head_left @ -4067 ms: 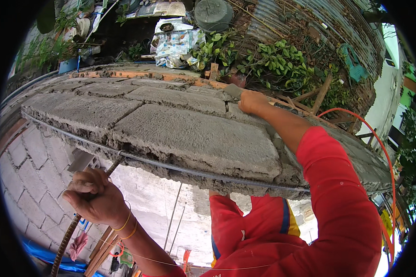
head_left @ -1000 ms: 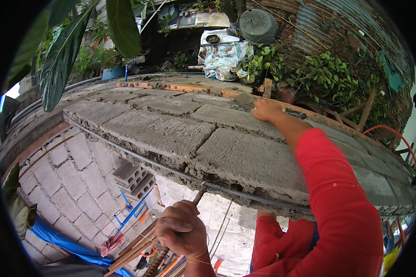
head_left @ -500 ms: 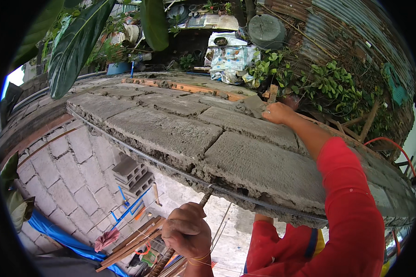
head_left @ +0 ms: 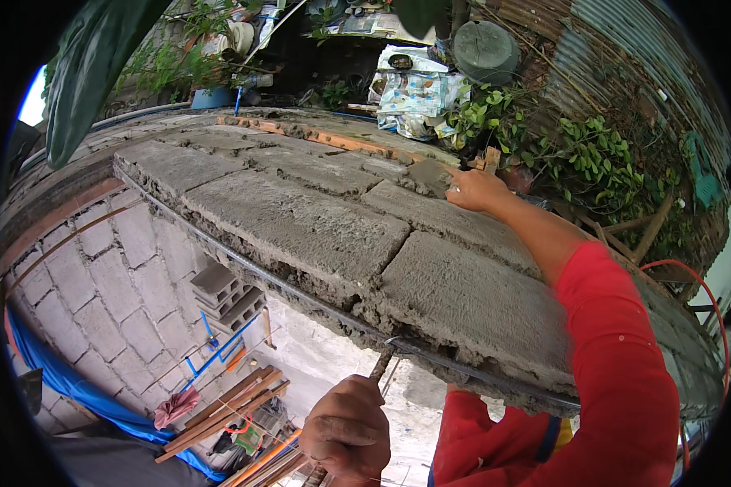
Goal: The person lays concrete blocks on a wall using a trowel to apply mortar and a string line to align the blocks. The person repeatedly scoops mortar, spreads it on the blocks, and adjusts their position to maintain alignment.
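Observation:
My left hand (head_left: 349, 428) is wrapped round an upright ribbed steel bar (head_left: 382, 364), just below the edge of a grey block wall (head_left: 292, 227). A wire loop ties that bar to a long horizontal rebar (head_left: 300, 297) running along the wall's edge. On the wall's far side, my right hand (head_left: 473, 193) is closed on a trowel, its index finger stretched forward. The trowel's flat grey blade (head_left: 429, 174) lies against the blocks near the far edge; its handle is hidden in the hand. Rough mortar fills the joints and clings along the near edge.
An orange-brown wooden strip (head_left: 325, 139) runs along the wall's far side. Beyond it are leafy plants (head_left: 593, 150), a grey bucket (head_left: 486, 53) and corrugated sheets (head_left: 625, 40). Below stand hollow blocks (head_left: 226, 296), with wooden planks (head_left: 227, 406) and a blue tarp (head_left: 81, 390).
In the view, the wall has shifted slightly and my left hand sits lower and further right, still on the bar. My right hand has moved slightly left along the far edge with the trowel.

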Tool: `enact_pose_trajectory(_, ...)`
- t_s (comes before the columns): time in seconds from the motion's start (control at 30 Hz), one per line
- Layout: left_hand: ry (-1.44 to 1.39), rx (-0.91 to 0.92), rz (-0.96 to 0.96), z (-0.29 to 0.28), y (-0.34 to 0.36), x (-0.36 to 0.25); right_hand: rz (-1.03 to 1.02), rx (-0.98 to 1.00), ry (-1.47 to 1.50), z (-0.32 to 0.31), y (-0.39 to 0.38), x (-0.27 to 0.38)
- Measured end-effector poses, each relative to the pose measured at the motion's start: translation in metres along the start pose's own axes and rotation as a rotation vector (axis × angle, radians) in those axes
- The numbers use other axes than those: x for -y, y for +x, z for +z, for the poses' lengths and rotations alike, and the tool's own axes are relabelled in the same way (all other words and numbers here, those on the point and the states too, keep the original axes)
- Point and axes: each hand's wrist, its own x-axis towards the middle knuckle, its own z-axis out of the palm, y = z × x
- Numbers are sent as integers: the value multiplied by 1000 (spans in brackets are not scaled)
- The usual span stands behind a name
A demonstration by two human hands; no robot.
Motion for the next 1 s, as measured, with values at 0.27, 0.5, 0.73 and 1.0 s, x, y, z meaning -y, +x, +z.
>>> enact_pose_trajectory(0.27, -7, -70, -19, -15, -12, 7, 172, 44, 50, 9, 76, 39)
enact_pose_trajectory(0.5, -2, -89, -8, -11, -11, 6, -43, 58, -95, -7, 68, 49)
enact_pose_trajectory(0.73, -5, -81, -17, -6, -4, 5, -101, -16, -3, -10, 23, -7)
enact_pose_trajectory(1.0, -45, -73, 64, -7, -4, 10, 228, 57, -48, 32, -18, -111)
